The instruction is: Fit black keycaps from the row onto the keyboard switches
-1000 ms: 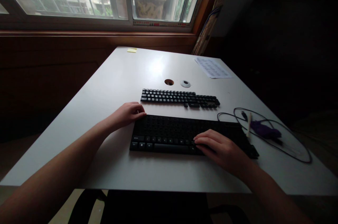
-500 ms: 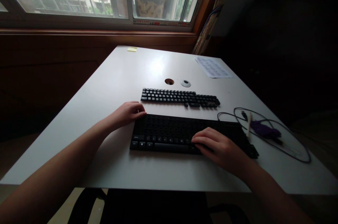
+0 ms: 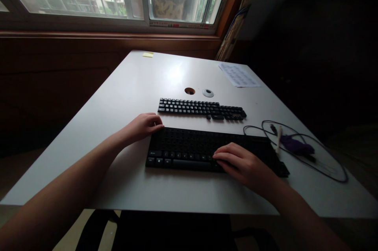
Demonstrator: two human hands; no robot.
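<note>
Our right hand (image 3: 242,164) pinches low centre, maybe a key; our left hand (image 3: 146,125) steadies the keyboard (image 3: 189,140). Pushing crooked could bend keys.

Near the bottom centre of the frame, on the black keyboard (image 3: 189,138), we can make out a Windows logo on a bottom-row key (image 3: 159,161) towards its left end, and in the row above we read a faint V (image 3: 184,156) and, further right, an M (image 3: 203,157). The markings on the separate keycaps (image 3: 189,107) at the centre are too small for us to read. We also cannot read the rows of print on the paper sheet (image 3: 239,75) at upper right, or the red and dark lettering along the window-frame strip (image 3: 180,25) at upper centre.
</note>
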